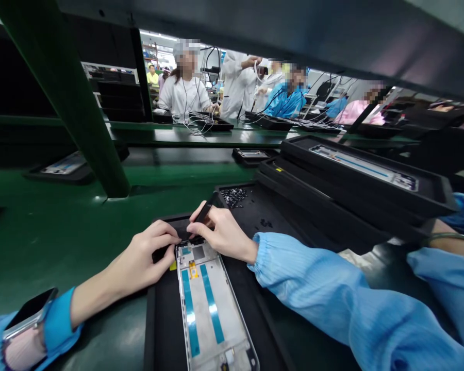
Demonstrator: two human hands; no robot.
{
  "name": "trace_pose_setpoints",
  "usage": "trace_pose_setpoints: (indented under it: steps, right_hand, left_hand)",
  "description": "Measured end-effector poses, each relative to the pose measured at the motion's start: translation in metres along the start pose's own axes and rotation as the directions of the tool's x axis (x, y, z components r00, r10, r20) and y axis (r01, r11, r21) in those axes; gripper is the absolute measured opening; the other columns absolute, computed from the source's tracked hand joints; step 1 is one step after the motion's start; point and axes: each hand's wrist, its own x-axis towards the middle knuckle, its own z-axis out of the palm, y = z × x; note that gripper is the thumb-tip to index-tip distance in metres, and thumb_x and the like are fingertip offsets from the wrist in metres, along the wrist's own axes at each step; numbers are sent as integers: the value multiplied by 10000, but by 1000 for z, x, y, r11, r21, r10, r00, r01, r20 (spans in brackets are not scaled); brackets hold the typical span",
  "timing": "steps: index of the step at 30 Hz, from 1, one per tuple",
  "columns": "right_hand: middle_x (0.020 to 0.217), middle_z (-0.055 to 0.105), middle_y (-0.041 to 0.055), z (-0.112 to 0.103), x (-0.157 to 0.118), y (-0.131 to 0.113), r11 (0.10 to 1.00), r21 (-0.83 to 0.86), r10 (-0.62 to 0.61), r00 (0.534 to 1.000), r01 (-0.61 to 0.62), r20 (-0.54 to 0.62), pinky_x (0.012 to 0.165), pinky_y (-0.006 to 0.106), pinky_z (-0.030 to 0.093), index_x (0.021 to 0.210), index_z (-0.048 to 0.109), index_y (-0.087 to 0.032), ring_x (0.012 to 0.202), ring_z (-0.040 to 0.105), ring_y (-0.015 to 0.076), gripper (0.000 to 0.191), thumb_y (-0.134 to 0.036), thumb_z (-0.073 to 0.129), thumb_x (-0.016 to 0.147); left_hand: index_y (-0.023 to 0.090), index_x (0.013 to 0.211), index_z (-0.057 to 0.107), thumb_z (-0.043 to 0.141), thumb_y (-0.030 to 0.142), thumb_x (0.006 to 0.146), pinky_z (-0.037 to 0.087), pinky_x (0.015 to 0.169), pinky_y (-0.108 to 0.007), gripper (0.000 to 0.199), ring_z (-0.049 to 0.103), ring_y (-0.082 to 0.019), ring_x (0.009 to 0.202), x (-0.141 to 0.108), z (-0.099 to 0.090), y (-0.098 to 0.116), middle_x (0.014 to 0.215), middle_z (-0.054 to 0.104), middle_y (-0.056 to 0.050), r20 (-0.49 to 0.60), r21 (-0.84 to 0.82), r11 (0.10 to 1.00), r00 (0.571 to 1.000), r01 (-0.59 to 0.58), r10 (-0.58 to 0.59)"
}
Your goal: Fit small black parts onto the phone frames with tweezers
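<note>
A silver phone frame (pixel 201 309) with blue strips and a small orange flex piece lies in a black tray (pixel 158 330) in front of me. My left hand (pixel 149 252) is closed at the frame's upper left corner, thumb and fingertips pinching its edge. My right hand (pixel 226 232) grips slim black tweezers (pixel 205 211), slanting down to the frame's top end. Fingers hide the tweezers' tips and whatever they touch. A yellow tab (pixel 173 266) shows beside the frame, under my left thumb.
Small dark parts (pixel 234 197) lie in a black tray behind my right hand. Stacked black trays (pixel 355 180) at right carry another phone frame (pixel 365 167). A green post (pixel 73 103) rises at left. Another person's blue sleeve (pixel 444 288) is at far right; more people sit beyond.
</note>
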Motion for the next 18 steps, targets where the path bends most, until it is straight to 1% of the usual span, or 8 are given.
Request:
trace_pose_setpoints:
  steps: [4, 8, 11, 13, 16, 18]
  right_hand:
    - [663, 587, -16, 1, -1, 0, 999, -49, -6, 1000, 7, 20, 525, 200, 493, 781, 505, -164, 606, 654, 136, 100, -224, 584, 792]
    - [659, 574, -17, 0, -2, -3, 996, -91, -3, 1000, 4, 20, 525, 201, 484, 759, 509, -162, 600, 642, 130, 86, -206, 576, 790]
    - [665, 569, -13, 0, -2, -3, 989, -144, -35, 999, 38, 25, 532, 202, 468, 752, 520, -160, 594, 617, 119, 80, -204, 570, 796]
    - [679, 564, -5, 0, -2, -2, 970, -214, -105, 994, 111, 42, 556, 210, 458, 738, 532, -155, 600, 593, 116, 82, -195, 568, 799]
    - [716, 572, 18, 1, -1, -1, 905, -328, -251, 963, 271, 103, 631, 235, 453, 713, 548, -145, 648, 578, 130, 98, -175, 561, 805]
    - [738, 579, 27, 2, -1, -2, 884, -339, -295, 947, 321, 129, 651, 241, 455, 720, 549, -142, 666, 581, 136, 92, -172, 559, 806]
  left_hand:
    - [133, 827, 653, 419, 150, 839, 511, 707, -254, 235, 592, -160, 820, 0, 0, 0, 861, 613, -65, -1, -4, 1000, 1000, 11, -11]
    - [136, 823, 651, 413, 150, 840, 509, 703, -259, 238, 587, -160, 818, -1, 1, 0, 864, 612, -69, 2, -4, 1000, 1000, 16, -16]
    - [141, 830, 648, 416, 145, 839, 507, 708, -262, 233, 582, -159, 823, -1, 2, -1, 876, 611, -69, -1, -7, 1000, 1000, 22, -22]
    - [139, 839, 644, 421, 139, 835, 504, 719, -264, 223, 579, -160, 832, -1, 3, -2, 880, 609, -69, 2, -12, 1000, 1000, 25, -25]
    - [132, 840, 638, 423, 127, 828, 499, 731, -267, 216, 573, -163, 840, -1, 3, -2, 870, 604, -67, 7, -19, 1000, 1000, 22, -22]
    - [129, 842, 636, 425, 123, 827, 496, 735, -268, 211, 571, -163, 843, 0, 3, -2, 873, 602, -68, 9, -18, 1000, 1000, 24, -24]
